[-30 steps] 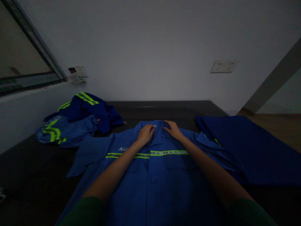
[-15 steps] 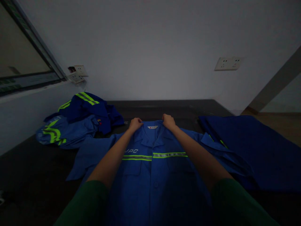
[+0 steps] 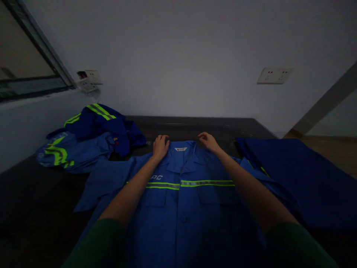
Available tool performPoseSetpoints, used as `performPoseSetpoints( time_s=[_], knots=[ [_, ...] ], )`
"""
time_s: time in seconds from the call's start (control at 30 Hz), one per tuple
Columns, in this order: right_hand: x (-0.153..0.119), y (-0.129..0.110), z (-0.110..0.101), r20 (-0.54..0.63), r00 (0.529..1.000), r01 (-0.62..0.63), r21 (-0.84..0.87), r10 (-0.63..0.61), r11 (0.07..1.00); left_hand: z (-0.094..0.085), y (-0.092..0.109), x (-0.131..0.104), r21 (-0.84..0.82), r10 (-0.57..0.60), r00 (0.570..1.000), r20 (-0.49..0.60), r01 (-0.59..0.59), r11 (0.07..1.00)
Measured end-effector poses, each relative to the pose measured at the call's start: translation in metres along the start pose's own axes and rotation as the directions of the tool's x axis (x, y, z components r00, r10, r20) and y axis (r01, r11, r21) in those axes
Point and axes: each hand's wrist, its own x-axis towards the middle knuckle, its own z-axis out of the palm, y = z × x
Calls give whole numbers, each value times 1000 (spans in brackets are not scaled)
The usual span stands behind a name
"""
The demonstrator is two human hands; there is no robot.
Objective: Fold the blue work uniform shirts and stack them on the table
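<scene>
A blue work shirt (image 3: 173, 208) with a reflective chest stripe lies front side up, its collar pointing away from me. My left hand (image 3: 161, 147) rests at the left shoulder beside the collar, fingers loosely bent and holding nothing. Past the collar's right side, my right hand (image 3: 208, 141) hovers just above the shoulder with thumb and fingers apart. The shirt's left sleeve is spread out on the dark table (image 3: 184, 128); its right sleeve reaches the folded dark blue cloth. My forearms cover parts of the chest.
Crumpled dark blue (image 3: 103, 124) and lighter blue (image 3: 80, 152) garments with yellow-green stripes are heaped at the left. A folded dark blue cloth (image 3: 301, 175) lies at the right. Behind the table stands a wall with sockets (image 3: 275, 75); a window (image 3: 25, 56) is at the left.
Both hands have let go of the collar. The left has settled at the left shoulder, and the right has moved slightly to the right. The shirt lies nearly as before.
</scene>
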Motion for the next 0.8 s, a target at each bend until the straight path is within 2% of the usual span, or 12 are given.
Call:
performPoseSetpoints(
  time_s=[0.07,0.1,0.17,0.23,0.3,0.37,0.47,0.6,0.7,0.8],
  knots=[
    [1,-3,-14,47,982,182,-6,-181,983,-3,4,-6,16,76,997,19,-76,997],
    [2,-6,-18,111,952,287,-15,-284,958,-4,6,-9,25,119,992,42,-120,992],
    [5,-12,-21,296,857,453,-38,-423,891,-4,6,-16,43,184,978,94,-189,981],
    [10,-19,-21,459,778,514,-71,-429,855,-2,4,-20,53,202,971,126,-210,976],
    [17,-21,-19,541,746,514,-100,-387,852,1,-1,-23,58,197,970,143,-207,977],
    [23,-21,-17,553,754,490,-115,-354,864,4,-7,-24,64,193,968,161,-205,977],
    [29,-18,-12,512,788,467,-135,-342,874,7,-14,-24,78,178,967,180,-195,978],
    [22,-10,7,436,839,438,-190,-324,878,10,-16,-23,101,165,968,192,-186,977],
    [6,-3,23,352,883,407,-243,-311,880,12,-17,-23,111,159,968,192,-182,977],
    [-9,1,29,195,918,392,-300,-347,869,13,-17,-24,122,153,971,184,-177,977]
  ],
)
